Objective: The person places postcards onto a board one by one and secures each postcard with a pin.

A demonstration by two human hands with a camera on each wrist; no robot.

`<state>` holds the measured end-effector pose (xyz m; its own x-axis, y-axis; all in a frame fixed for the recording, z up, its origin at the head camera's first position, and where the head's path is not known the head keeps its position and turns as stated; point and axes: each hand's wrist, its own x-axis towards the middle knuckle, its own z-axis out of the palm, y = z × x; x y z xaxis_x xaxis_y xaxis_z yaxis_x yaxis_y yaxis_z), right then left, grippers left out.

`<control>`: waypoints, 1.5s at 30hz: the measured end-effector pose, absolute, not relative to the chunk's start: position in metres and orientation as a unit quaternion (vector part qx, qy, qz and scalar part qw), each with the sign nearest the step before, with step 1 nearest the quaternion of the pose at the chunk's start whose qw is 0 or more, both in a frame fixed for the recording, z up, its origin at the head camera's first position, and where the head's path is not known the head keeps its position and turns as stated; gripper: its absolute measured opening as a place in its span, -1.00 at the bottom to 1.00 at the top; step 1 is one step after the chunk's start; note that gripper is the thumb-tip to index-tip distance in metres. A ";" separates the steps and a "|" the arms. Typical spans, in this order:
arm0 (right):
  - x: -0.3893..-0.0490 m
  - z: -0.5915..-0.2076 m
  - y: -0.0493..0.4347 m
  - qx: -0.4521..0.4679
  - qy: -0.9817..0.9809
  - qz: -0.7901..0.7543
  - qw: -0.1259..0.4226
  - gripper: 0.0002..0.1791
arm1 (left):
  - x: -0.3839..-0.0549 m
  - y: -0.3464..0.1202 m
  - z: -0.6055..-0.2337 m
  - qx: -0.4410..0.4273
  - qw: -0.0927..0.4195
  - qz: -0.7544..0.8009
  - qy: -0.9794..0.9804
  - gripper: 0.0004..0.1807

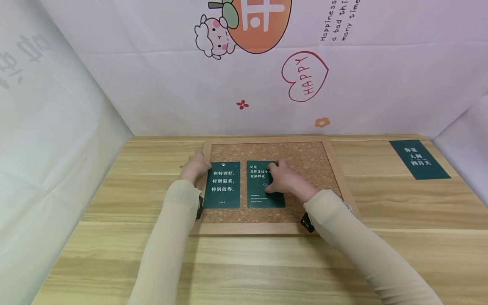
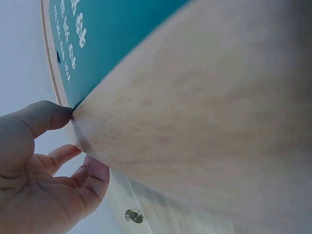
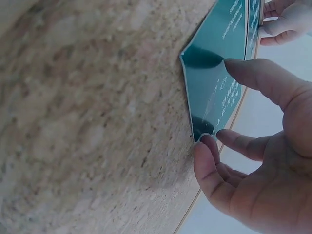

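Observation:
A wood-framed cork board [image 1: 305, 159] lies on the table. My left hand [image 1: 195, 167] grips the board's left edge, its thumb at the frame beside a dark green card [image 1: 225, 195] and the other fingers around the outer side, as the left wrist view shows. A small round pushpin [image 1: 223, 164] sits at that card's top. To the right, a second green card [image 1: 257, 190] with white writing rests on the cork. My right hand [image 1: 287, 180] touches this card with thumb and fingers spread, fingertips near its upper right edge in the right wrist view [image 3: 273, 151].
Farther right on the wooden table [image 1: 400, 212] lies a third green card [image 1: 419, 159] with white characters. A small metal fitting [image 2: 134, 216] shows below the left hand. Printed white cloth [image 1: 183, 97] stands behind the table and at both sides.

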<state>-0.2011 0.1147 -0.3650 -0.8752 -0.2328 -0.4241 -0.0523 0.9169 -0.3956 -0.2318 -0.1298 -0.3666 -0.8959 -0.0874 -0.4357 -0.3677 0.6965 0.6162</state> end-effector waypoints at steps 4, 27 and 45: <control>-0.202 -0.366 0.116 -0.090 0.947 -0.190 0.244 -0.16 | -0.232 -0.130 -0.367 -0.128 0.192 0.371 0.900 -0.42; -0.214 -0.373 0.126 -0.112 0.930 -0.228 0.265 0.01 | -0.233 -0.130 -0.369 -0.124 0.184 0.361 0.906 -0.49; -0.213 -0.371 0.126 -0.092 0.940 -0.232 0.233 -0.18 | -0.232 -0.129 -0.369 -0.128 0.188 0.363 0.904 -0.47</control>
<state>-0.2132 0.1257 -0.3708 -0.8746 -0.2814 -0.3949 -0.0648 0.8749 -0.4799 -0.2323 -0.1295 -0.3688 -0.8963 -0.0957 -0.4330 -0.3686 0.7035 0.6076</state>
